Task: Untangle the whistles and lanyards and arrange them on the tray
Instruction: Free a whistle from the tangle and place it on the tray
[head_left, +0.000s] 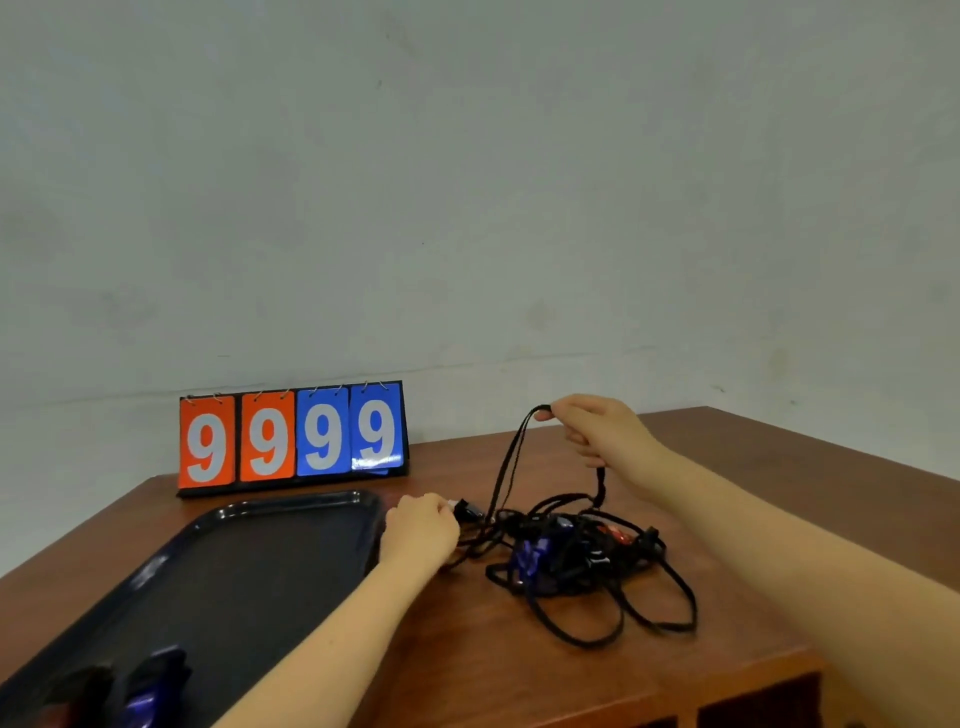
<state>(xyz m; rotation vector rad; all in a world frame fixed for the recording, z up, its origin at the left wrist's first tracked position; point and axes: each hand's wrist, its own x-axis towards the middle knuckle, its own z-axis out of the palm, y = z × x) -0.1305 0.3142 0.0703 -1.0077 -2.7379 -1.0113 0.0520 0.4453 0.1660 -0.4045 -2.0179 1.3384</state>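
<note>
Lanyards (571, 551) heaped tangled on table (467, 649) right of tray (234, 561), my right hand (597, 431) raised, pinching one loop pulled upright, my left hand (418, 532) curled around a whistle (465, 509) beside the tray.

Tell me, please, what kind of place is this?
Probably a plain indoor room set up for a tabletop task: a wooden table against a bare wall, with a flip scoreboard and a dark tray.
</note>
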